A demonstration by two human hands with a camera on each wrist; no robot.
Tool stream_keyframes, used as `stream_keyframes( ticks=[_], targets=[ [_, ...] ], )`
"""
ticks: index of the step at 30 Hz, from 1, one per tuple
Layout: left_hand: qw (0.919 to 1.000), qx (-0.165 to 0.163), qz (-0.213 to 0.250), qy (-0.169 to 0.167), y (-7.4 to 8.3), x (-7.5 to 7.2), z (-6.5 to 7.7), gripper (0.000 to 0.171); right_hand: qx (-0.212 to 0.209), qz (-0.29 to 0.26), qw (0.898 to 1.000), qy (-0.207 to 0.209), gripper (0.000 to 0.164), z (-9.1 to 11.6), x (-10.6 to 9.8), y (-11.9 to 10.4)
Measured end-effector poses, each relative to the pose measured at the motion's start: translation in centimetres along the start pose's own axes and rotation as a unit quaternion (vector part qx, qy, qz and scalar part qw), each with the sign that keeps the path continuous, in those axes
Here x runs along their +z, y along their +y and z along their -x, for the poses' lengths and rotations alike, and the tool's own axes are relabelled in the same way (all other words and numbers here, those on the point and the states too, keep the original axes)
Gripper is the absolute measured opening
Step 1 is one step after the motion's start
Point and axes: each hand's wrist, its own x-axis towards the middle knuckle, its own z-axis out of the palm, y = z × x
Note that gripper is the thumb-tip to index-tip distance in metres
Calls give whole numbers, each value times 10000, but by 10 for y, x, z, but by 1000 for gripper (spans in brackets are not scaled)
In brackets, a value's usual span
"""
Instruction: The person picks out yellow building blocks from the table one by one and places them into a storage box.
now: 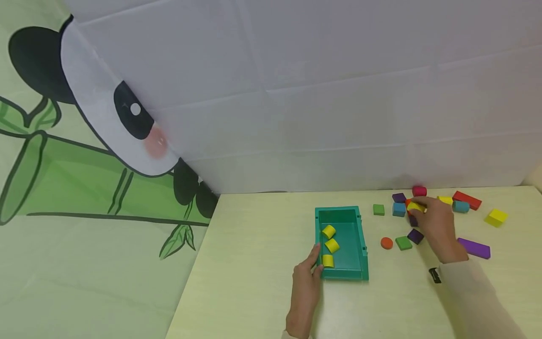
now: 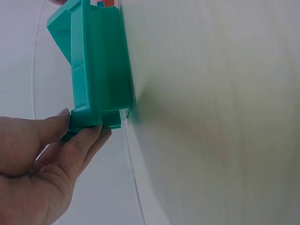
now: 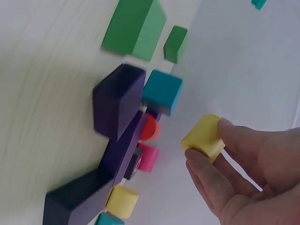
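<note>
A teal plastic tray (image 1: 348,249) lies on the table with three yellow cylinder blocks (image 1: 332,245) along its left side. My left hand (image 1: 305,285) grips the tray's near left edge, and the left wrist view shows thumb and fingers pinching the rim. In my right hand (image 1: 437,226), a yellow cylinder block (image 3: 204,136) is pinched between thumb and fingertips, held above the scattered blocks. Below and around that hand are a blue cube (image 1: 399,209), dark purple blocks (image 1: 415,236) and a red block partly hidden behind the fingers.
Between tray and right hand lie green blocks (image 1: 403,243) and an orange disc (image 1: 386,243). Farther right are a long purple block (image 1: 474,248), a yellow block (image 1: 496,217), a red block (image 1: 467,200) and a teal cylinder (image 1: 461,206). A cloth wall (image 1: 296,117) rises behind the table.
</note>
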Motion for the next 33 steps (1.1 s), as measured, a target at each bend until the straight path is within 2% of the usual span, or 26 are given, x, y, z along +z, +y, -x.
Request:
stream_keyframes(
  ticks=[6,17,33],
  targets=[
    [10000,-23,-51,-47,1,0,1,56,-203,-151,9997,22,28,4,5,-10],
    [10000,62,-41,-48,0,0,2,56,-120,-331,9993,-118,31,16,15,-27],
    [9999,101,4,-55,0,0,0,56,-339,-401,9986,-61,29,29,32,-53]
  ],
)
